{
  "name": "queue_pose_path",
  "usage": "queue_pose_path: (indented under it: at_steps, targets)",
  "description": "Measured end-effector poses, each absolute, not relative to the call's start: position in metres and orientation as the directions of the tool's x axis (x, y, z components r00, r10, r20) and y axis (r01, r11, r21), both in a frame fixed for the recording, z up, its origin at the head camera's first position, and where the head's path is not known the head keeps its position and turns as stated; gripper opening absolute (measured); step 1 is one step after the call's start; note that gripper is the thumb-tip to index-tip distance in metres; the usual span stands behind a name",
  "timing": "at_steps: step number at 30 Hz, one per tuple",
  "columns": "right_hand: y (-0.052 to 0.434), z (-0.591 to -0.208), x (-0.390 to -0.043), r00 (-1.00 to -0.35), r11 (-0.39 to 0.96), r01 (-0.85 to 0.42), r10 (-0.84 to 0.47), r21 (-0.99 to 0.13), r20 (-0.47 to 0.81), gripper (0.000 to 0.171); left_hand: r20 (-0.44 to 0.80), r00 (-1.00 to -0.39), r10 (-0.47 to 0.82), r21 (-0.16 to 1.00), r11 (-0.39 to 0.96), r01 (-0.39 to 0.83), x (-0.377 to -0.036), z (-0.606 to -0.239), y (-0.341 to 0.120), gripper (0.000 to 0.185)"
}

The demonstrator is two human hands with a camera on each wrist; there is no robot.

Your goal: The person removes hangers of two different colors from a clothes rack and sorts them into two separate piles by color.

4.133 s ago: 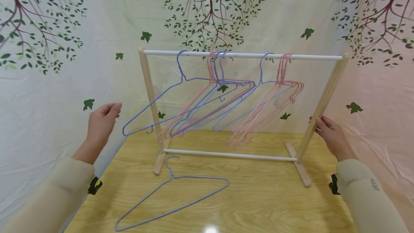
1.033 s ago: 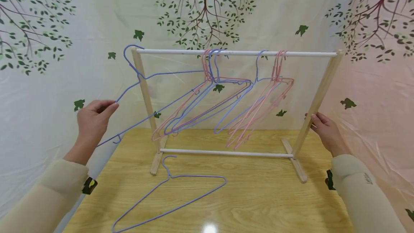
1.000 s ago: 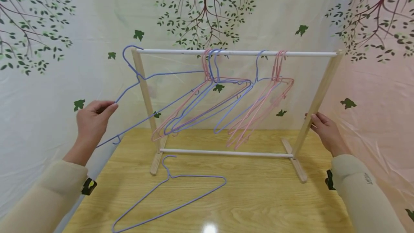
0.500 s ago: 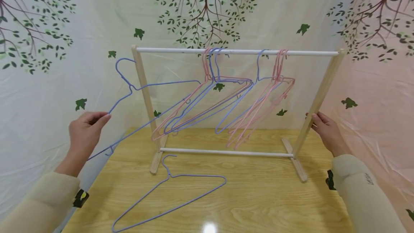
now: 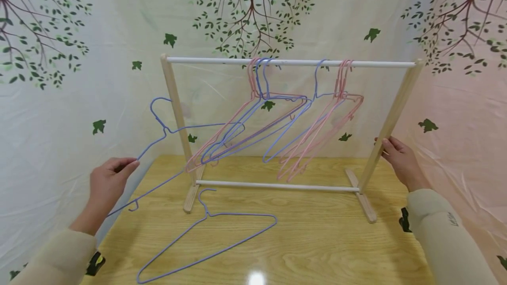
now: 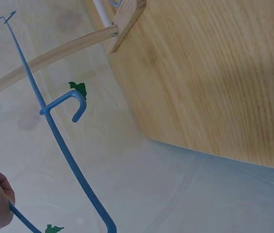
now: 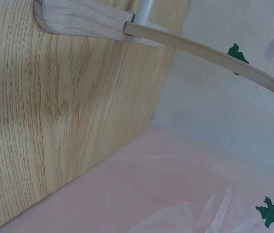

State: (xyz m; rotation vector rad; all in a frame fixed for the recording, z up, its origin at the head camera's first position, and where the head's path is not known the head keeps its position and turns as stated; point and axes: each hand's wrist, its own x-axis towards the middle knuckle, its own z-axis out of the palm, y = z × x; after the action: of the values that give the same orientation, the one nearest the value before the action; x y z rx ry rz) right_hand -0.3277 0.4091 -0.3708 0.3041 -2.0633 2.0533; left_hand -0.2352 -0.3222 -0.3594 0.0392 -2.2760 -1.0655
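- The left hand [image 5: 108, 183] pinches a blue hanger [image 5: 174, 132] by its shoulder wire, holding it in the air left of the rack [image 5: 174, 100], clear of the rail [image 5: 289, 62]; its hook points up
- The right hand [image 5: 398, 162] grips the rack's right post
- Pink hangers [image 5: 313, 140] and blue ones hang on the rail; another blue hanger [image 5: 222, 243] lies flat on the tabletop [image 5: 325, 250]

Head view downward; wrist views close.
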Motion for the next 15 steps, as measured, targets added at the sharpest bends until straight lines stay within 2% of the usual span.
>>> queue_pose_path:
  at_steps: [6, 15]
  targets:
    - [0.411, -0.371, -0.329, -0.952, 0.002, -0.307, -0.001, -0.952, 0.307, 0.056, 0.472, -0.848, -0.241, 0.713, 0.671, 0.206, -0.226, -0.379, -0.323, 0.03]
    - [0.411, -0.373, -0.331, -0.948, -0.003, -0.317, -0.001, -0.948, 0.317, 0.053, 0.444, -0.873, -0.203, 0.718, 0.664, 0.211, -0.213, -0.407, -0.312, 0.021]
